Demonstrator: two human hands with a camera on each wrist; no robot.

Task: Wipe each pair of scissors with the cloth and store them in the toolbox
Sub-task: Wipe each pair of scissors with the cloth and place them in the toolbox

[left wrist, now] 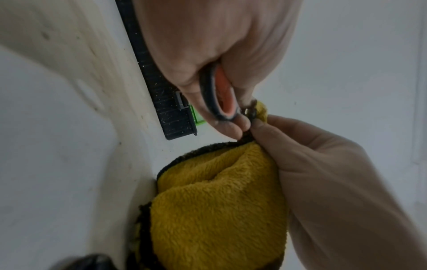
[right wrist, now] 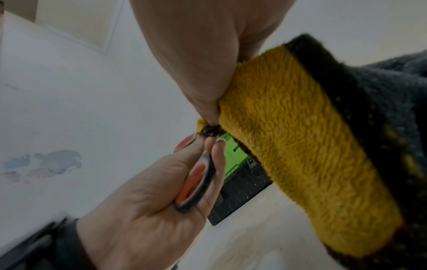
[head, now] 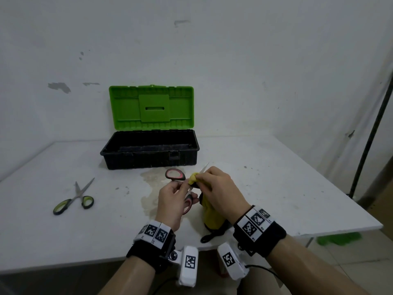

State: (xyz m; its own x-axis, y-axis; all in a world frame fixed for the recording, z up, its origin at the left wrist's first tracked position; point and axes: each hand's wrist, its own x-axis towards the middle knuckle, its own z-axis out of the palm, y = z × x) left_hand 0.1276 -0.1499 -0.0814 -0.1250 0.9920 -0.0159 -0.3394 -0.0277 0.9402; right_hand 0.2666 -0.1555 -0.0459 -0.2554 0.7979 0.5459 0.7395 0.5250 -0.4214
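White table (head: pixel 276 188); fuzzy cloth (head: pixel 212 211) wraps blade.

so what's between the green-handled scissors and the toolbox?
Head view: bare white tabletop between the green-handled scissors and the open black toolbox with green lid.

Plush cloth, hard plastic, bare metal

The yellow cloth (right wrist: pixel 300 146) is thick, fuzzy pile with a dark fleecy edge; the red scissors (head: pixel 177 177) have smooth rubbery-looking handle loops and pale metal blades. The toolbox (head: pixel 148 154) is matt black plastic — scuffed and dusty — under a smooth green plastic lid, and the white table (head: pixel 276 188) looks matt, stained and speckled.
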